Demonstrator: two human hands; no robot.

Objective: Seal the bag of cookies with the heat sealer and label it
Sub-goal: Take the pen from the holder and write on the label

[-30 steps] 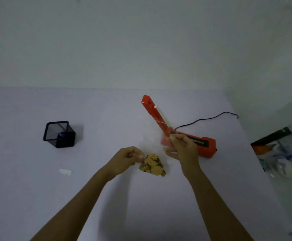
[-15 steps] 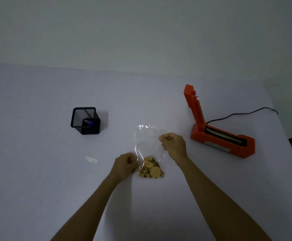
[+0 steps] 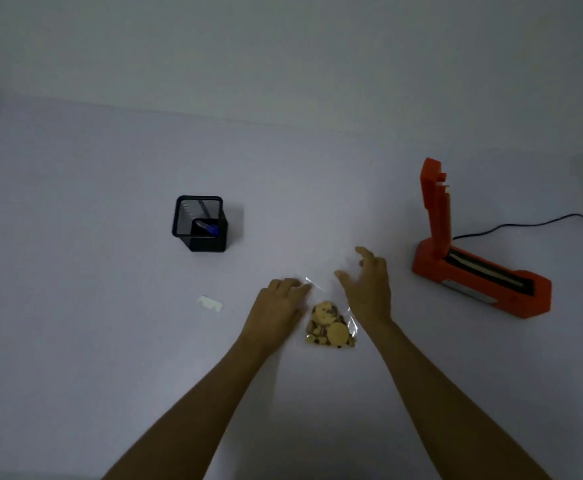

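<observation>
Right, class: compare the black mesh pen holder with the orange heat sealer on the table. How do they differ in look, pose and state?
The pen holder is a black mesh cup, while the heat sealer is solid orange. The pen holder is compact and stands upright, whereas the heat sealer's base lies long and low, with its arm raised open. The pen holder has no cable, but a black cord runs from the heat sealer. Both sit on the white table, untouched by either hand.

Single head-worn wide-angle view, looking forward and down across the white table (image 3: 75, 341) toward a plain wall. Forearms enter from the bottom edge, close to lens. Dim light; far table edge seems bowed, probably lens distortion.
</observation>
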